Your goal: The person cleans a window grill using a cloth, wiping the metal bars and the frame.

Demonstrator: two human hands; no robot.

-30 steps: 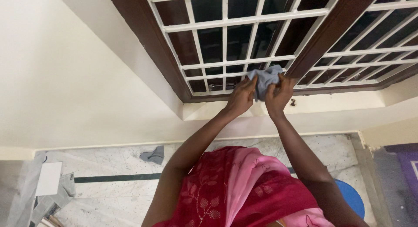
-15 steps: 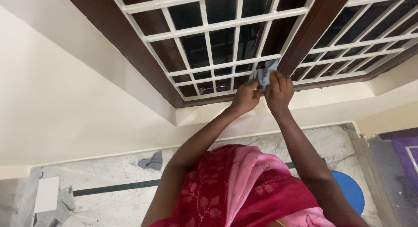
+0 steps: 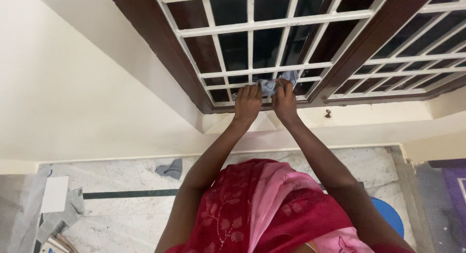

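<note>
**Both hands on the grey cloth at the bottom of the window grille**

Your left hand and right hand are raised side by side against the lower part of the white window grille. Between them sits a crumpled grey-blue cloth, bunched up against the grille's lowest rows of bars, close to the bottom rail of the dark brown window frame. Your left hand has its fingers curled over the cloth's left end, gripping it against the bars. Your right hand is closed over the cloth's right part, with a tuft of fabric standing up above its fingers. The two hands are just beside each other, nearly touching, with the cloth bridging them.

The cloth is well left of the frame's thick brown centre post, in the left panel of the grille near that panel's bottom right corner. Just beneath your hands runs the cream sill ledge.

Down on the marble floor, a second grey rag lies near the foot of the wall. A white sheet rests on crumpled newspaper at the floor's left edge. A blue round object shows partly past your right arm, by the floor's right edge.
</note>
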